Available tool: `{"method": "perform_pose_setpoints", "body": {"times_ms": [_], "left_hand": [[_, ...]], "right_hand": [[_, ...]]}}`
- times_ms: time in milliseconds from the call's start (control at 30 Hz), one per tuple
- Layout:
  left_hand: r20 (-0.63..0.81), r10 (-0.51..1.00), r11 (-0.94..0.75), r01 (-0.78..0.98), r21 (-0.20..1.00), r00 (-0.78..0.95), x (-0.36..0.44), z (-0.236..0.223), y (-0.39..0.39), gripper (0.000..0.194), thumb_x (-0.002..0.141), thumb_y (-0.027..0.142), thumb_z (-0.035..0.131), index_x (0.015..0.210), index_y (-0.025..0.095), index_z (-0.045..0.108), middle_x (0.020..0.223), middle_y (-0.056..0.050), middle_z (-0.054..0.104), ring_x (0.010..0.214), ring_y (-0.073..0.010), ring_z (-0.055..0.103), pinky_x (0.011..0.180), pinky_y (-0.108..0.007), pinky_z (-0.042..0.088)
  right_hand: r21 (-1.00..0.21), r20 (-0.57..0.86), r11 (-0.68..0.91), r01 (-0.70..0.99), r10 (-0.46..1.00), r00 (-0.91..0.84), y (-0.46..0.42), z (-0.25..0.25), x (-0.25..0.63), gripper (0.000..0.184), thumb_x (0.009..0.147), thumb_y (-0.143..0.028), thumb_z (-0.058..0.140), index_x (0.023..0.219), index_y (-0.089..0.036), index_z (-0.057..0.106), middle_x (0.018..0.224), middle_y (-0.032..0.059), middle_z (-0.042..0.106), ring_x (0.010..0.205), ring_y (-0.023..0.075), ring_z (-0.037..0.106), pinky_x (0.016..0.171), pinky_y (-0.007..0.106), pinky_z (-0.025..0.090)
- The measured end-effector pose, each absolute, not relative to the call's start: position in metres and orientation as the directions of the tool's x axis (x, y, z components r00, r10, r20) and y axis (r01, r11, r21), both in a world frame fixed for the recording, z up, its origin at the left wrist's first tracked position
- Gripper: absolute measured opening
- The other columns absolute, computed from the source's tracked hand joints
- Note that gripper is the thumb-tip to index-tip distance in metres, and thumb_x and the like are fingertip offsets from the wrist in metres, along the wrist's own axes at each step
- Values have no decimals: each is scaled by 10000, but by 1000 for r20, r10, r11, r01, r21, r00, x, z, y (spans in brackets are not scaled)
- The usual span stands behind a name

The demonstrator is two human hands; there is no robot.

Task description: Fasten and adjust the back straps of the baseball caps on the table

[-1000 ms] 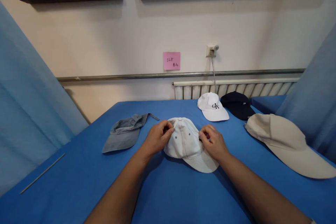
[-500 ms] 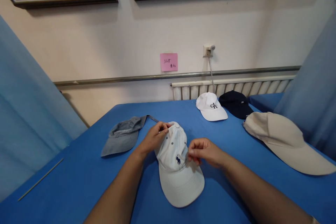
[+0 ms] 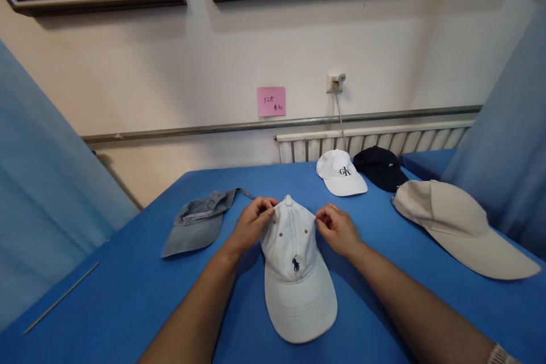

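Between my two hands is a pale, whitish baseball cap (image 3: 294,239) with a small dark horse-and-rider logo, its brim pointing toward me. The upper left of its crown is pinched by my left hand (image 3: 253,222), fingers closed. On the opposite side, my right hand (image 3: 339,228) pinches the crown's right edge. The fabric stands peaked around the top button. To the left lies a grey cap (image 3: 198,222), tilted, with its strap trailing close behind my left hand.
A white cap (image 3: 341,173) with black letters, a navy cap (image 3: 379,166) and a large beige cap (image 3: 460,222) lie at the right of the blue table (image 3: 140,296). A thin stick (image 3: 62,297) rests at left. Behind are a radiator (image 3: 311,147) and wall rail (image 3: 191,129).
My right hand has moved up from the cap's front right side to its upper right edge and pinches there. The crown is now spread wider and smoother. My left hand keeps its hold.
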State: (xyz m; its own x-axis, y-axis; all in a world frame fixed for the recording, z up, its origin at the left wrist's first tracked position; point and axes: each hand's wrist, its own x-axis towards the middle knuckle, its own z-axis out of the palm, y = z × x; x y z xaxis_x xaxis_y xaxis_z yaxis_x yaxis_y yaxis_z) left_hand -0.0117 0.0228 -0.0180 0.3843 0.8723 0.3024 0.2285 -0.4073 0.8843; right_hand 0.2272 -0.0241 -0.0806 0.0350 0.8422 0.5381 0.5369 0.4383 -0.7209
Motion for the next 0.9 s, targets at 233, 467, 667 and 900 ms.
{"method": "perform_pose_setpoints", "body": {"times_ms": [233, 467, 667, 900], "left_hand": [[357, 884, -465, 481, 743, 303, -15, -21, 26, 168, 824, 346, 537, 756, 194, 559, 1024, -72, 671, 959, -225, 607, 871, -368, 449], [366, 884, -457, 376, 806, 291, 11, -28, 21, 178, 832, 351, 530, 750, 193, 535, 951, -56, 673, 873, -193, 612, 805, -326, 473], [371, 848, -511, 402, 760, 378, 66, -31, 32, 111, 836, 275, 509, 773, 196, 555, 831, -20, 647, 775, -168, 572, 721, -293, 446], [334, 814, -525, 356, 773, 475, 166, -34, 50, 91, 831, 217, 537, 743, 194, 530, 740, 6, 594, 703, -146, 537, 655, -265, 404]], "right_hand": [[-682, 508, 373, 630, 861, 41, -21, -76, 245, 35, 744, -191, 560, 755, -212, 585, 704, -19, 569, 580, 126, 512, 558, 248, 406], [-753, 511, 344, 561, 843, 170, -19, -76, 249, 55, 750, -238, 557, 748, -207, 602, 711, 4, 600, 596, 148, 546, 568, 264, 450], [-719, 526, 250, 649, 806, 272, -26, -66, 305, 84, 742, -264, 562, 741, -203, 619, 703, 16, 618, 583, 155, 547, 567, 271, 446], [-584, 467, -23, 812, 808, 359, -28, -51, 402, 105, 727, -247, 564, 749, -193, 651, 727, 31, 652, 643, 173, 582, 614, 276, 417]]}}
